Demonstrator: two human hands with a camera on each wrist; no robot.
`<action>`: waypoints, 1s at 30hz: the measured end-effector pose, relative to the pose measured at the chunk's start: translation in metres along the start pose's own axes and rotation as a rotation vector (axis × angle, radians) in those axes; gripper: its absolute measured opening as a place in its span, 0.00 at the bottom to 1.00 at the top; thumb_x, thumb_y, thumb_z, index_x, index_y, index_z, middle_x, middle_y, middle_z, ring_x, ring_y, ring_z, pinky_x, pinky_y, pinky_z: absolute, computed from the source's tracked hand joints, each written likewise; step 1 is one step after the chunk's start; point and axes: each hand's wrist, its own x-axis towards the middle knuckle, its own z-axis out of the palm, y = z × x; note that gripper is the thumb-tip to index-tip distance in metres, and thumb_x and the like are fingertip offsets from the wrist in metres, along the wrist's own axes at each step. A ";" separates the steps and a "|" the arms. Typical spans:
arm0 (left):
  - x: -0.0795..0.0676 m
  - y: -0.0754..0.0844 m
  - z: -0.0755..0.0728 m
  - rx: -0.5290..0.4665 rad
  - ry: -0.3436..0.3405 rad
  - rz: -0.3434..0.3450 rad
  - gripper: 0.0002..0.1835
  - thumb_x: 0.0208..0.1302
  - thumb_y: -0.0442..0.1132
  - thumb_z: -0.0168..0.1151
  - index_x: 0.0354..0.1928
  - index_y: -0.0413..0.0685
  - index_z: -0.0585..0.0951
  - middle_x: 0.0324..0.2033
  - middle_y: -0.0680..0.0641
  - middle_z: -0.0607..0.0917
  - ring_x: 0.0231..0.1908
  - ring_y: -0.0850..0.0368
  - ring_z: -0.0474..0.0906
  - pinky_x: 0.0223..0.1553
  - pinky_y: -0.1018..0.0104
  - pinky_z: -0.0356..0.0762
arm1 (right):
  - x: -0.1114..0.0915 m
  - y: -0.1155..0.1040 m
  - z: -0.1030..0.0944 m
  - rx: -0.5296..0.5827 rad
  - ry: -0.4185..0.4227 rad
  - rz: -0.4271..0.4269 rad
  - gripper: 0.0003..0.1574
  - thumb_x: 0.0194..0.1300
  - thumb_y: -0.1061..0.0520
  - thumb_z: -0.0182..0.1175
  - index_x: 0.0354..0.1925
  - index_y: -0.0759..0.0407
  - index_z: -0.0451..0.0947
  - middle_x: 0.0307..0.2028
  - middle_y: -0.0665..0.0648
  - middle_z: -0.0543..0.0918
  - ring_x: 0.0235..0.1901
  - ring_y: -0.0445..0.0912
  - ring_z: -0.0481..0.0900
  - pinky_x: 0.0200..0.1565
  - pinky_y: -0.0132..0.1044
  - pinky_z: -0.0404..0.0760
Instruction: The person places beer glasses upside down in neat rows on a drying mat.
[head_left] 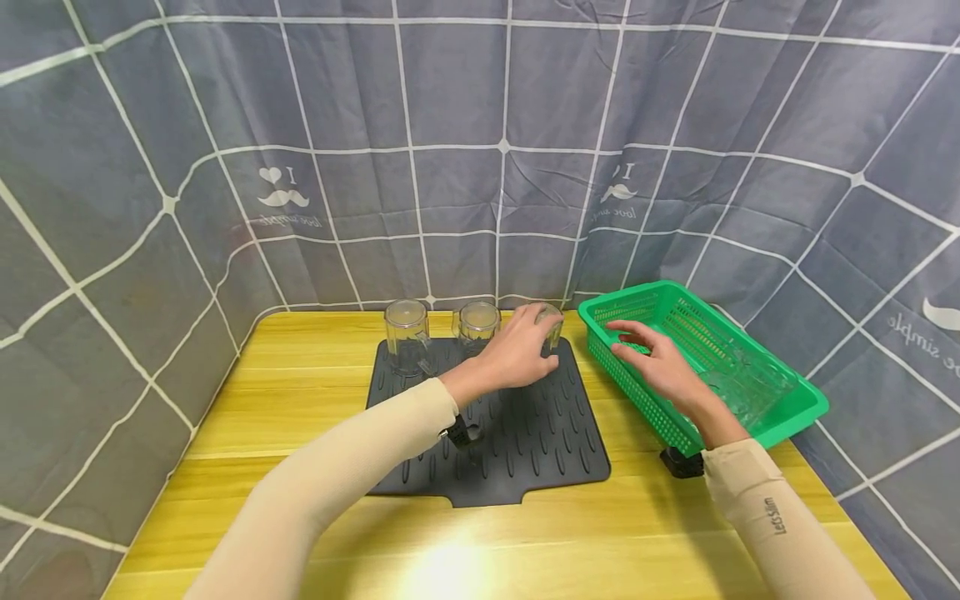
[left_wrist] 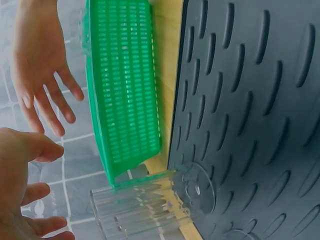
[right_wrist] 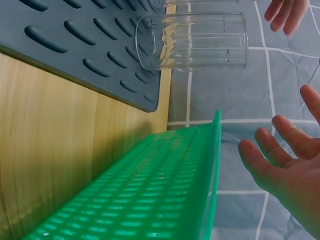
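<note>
Three clear glass mugs stand in a row at the back of a dark ridged mat: a left mug (head_left: 406, 337), a middle mug (head_left: 477, 323) and a right mug (head_left: 553, 332). My left hand (head_left: 517, 350) is over the back of the mat, nearest the right mug and partly covering it in the head view. The left wrist view shows its fingers spread, apart from the glass (left_wrist: 142, 207). My right hand (head_left: 660, 367) hovers above the near side of a green basket (head_left: 637, 379), fingers loosely bent and holding nothing. Clear glassware (head_left: 750, 387) lies inside the basket.
The drying mat (head_left: 517, 450) lies on a wooden table (head_left: 300, 400), with the basket to its right. A grey curtain (head_left: 457, 100) with white lines hangs behind and at both sides of the table.
</note>
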 end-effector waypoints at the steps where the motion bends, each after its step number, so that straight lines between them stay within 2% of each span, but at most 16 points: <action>1: -0.003 0.000 0.000 -0.006 0.002 0.006 0.34 0.71 0.50 0.60 0.76 0.54 0.65 0.75 0.42 0.60 0.76 0.46 0.54 0.68 0.48 0.68 | 0.000 0.000 -0.001 -0.005 0.000 0.003 0.31 0.77 0.44 0.55 0.73 0.49 0.66 0.74 0.61 0.64 0.73 0.64 0.60 0.66 0.65 0.64; 6: -0.017 0.001 0.002 -0.031 0.011 0.040 0.34 0.71 0.49 0.60 0.76 0.54 0.64 0.75 0.41 0.60 0.76 0.46 0.53 0.69 0.48 0.67 | 0.001 0.001 -0.006 -0.021 0.002 0.005 0.31 0.77 0.46 0.55 0.73 0.51 0.66 0.73 0.62 0.65 0.72 0.64 0.60 0.65 0.66 0.65; 15: -0.043 0.005 0.005 -0.059 0.007 0.088 0.34 0.71 0.47 0.60 0.76 0.57 0.64 0.76 0.42 0.59 0.76 0.47 0.54 0.64 0.49 0.73 | 0.000 0.001 -0.017 -0.050 0.004 0.006 0.32 0.77 0.45 0.55 0.73 0.51 0.66 0.73 0.62 0.65 0.73 0.64 0.60 0.65 0.66 0.65; 22: -0.064 0.006 0.010 -0.060 -0.034 0.105 0.34 0.71 0.48 0.60 0.76 0.60 0.64 0.77 0.45 0.58 0.77 0.49 0.53 0.63 0.51 0.75 | -0.004 0.002 -0.026 -0.089 -0.012 0.009 0.33 0.77 0.45 0.53 0.75 0.50 0.63 0.73 0.63 0.64 0.72 0.64 0.60 0.61 0.65 0.68; 30: -0.083 -0.002 0.016 -0.062 -0.083 0.102 0.34 0.71 0.49 0.60 0.77 0.61 0.63 0.77 0.46 0.57 0.77 0.49 0.54 0.65 0.49 0.72 | -0.009 0.003 -0.035 -0.120 -0.004 0.015 0.33 0.77 0.44 0.53 0.74 0.50 0.64 0.72 0.63 0.65 0.72 0.65 0.60 0.61 0.64 0.70</action>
